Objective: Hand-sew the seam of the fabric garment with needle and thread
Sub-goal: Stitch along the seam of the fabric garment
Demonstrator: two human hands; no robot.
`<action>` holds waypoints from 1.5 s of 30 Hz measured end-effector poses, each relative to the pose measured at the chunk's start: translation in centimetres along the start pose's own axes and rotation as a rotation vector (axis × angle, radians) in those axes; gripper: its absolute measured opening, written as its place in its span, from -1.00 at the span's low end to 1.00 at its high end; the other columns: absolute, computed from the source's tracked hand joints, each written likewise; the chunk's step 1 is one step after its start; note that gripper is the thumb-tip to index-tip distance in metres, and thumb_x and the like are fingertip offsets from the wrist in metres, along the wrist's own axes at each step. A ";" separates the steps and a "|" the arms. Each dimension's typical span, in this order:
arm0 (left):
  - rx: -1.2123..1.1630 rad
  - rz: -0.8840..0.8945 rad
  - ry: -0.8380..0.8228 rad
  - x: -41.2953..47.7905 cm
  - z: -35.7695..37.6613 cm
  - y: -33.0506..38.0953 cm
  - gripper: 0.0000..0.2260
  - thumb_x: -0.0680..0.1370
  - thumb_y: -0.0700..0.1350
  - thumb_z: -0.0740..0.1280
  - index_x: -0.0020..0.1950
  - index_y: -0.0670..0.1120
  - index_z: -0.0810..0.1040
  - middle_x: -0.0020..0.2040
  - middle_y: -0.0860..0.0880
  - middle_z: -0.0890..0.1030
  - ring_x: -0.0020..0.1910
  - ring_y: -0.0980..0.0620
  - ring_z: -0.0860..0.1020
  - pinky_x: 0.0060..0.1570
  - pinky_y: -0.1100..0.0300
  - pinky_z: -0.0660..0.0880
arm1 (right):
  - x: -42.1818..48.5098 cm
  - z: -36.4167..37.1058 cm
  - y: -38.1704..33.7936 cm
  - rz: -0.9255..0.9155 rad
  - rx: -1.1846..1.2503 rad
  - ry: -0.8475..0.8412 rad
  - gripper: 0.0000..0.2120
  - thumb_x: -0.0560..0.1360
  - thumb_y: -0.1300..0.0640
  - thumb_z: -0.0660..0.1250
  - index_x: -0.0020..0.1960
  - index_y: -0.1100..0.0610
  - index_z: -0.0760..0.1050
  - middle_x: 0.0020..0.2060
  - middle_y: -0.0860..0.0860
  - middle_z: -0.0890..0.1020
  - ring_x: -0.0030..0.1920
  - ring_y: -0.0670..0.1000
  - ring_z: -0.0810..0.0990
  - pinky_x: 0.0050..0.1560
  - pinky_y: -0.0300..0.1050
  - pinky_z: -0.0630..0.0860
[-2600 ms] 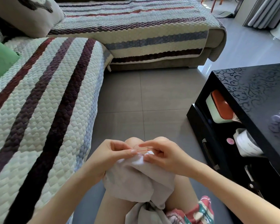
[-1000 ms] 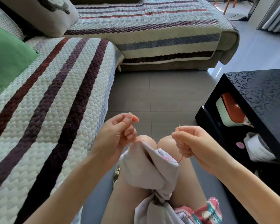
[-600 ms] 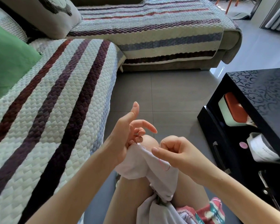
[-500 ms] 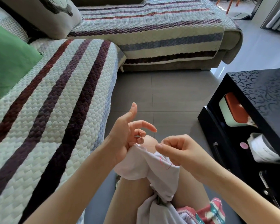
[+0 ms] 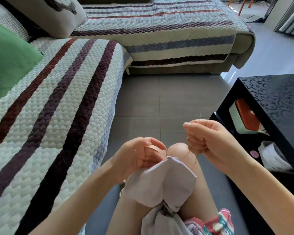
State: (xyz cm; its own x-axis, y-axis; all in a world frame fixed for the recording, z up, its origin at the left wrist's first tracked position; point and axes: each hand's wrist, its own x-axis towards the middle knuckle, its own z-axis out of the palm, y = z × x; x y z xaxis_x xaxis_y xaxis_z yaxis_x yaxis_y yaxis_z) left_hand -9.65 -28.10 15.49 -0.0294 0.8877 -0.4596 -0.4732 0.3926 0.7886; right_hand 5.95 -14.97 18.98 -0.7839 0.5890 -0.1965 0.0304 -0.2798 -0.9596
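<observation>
While the right hand (image 5: 209,138) clenches the thin metal needle (image 5: 200,117), red thread (image 5: 195,162) loops slack to the pale lilac cloth garment (image 5: 159,184) on the knees (image 5: 176,148). Left hand (image 5: 139,156) pinches its seam; pull steadily, avoid puckering.

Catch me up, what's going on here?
A seated person is hand-sewing a pale garment draped over their knees. The left hand pinches its top edge at the seam. The right hand holds the needle raised, tip up, and red thread runs from that fist down to the seam.
</observation>
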 end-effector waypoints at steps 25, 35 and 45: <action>0.695 0.261 0.438 1.4 -1.9 -3.0 -0.94 0.36 -0.20 0.49 -0.24 -0.12 0.63 -0.36 0.04 0.64 -0.35 0.18 0.55 -0.24 0.25 0.48 | 1.9 -3.9 -6.7 -0.233 0.305 0.113 -0.48 0.57 0.21 0.05 -0.57 0.03 0.17 -0.67 -0.11 0.16 -0.61 -0.15 0.10 -0.58 -0.30 0.14; 0.599 0.207 0.361 0.2 -1.0 -2.0 -0.88 0.28 -0.10 0.42 -0.29 -0.14 0.67 -0.36 0.03 0.62 -0.34 0.17 0.52 -0.24 0.26 0.42 | 2.9 -4.5 -6.5 -0.272 0.157 0.267 -0.48 0.59 0.23 0.15 -0.54 0.04 0.18 -0.62 -0.09 0.16 -0.57 -0.10 0.07 -0.48 -0.22 0.03; 0.307 0.205 0.140 -2.0 0.6 -0.2 -0.96 0.34 -0.21 0.45 -0.28 -0.09 0.70 -0.31 0.01 0.64 -0.30 0.19 0.56 -0.25 0.41 0.46 | 1.0 0.0 2.0 -0.088 -0.666 -0.187 -0.83 0.45 0.07 0.44 0.01 0.09 0.62 -0.59 -0.14 0.35 -0.52 -0.18 0.25 -0.46 -0.37 0.18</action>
State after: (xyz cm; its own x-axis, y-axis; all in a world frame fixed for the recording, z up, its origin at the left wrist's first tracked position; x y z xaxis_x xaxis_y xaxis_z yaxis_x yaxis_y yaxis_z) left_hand -9.00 -29.82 16.44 -0.2258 0.9220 -0.3144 -0.1601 0.2832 0.9456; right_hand 5.24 -14.92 16.87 -0.8926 0.4313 -0.1313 0.2886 0.3228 -0.9014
